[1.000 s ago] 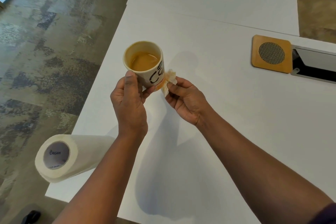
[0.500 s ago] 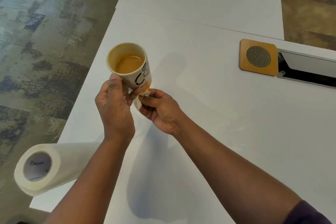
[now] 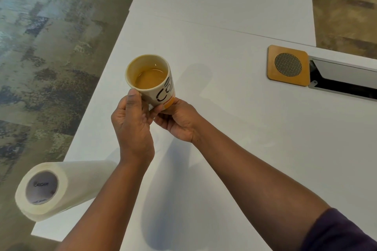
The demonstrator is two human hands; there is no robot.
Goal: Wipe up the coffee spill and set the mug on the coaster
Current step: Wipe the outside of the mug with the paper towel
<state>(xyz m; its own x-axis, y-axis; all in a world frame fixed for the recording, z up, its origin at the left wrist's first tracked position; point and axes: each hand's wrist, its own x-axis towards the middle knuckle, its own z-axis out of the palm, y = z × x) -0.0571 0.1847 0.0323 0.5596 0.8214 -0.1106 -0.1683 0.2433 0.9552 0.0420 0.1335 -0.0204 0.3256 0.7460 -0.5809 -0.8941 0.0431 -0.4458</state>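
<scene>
Head view: both hands' fingers [image 3: 133, 100] grip the mug [image 3: 152, 80]; coaster [image 3: 288, 65] well apart.

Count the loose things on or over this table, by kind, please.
Mug: 1
Coaster: 1
Paper roll: 1
Total: 3
</scene>
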